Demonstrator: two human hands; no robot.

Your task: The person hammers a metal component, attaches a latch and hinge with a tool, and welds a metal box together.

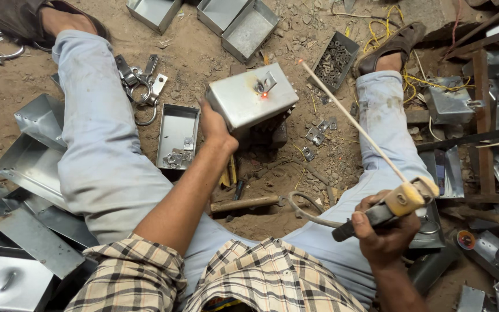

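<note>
My left hand grips the metal box by its near-left corner, tilted above the sandy ground between my legs. My right hand is closed around the electrode holder, its rod slanting toward the box, tip just beside it.

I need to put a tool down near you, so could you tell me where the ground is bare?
Bare dirt lies between the open tray and the metal box in the left hand, and again above it below the empty boxes. Crowded: the sheet-metal pile, the brackets by the welding rod, and the right hand side.
</note>
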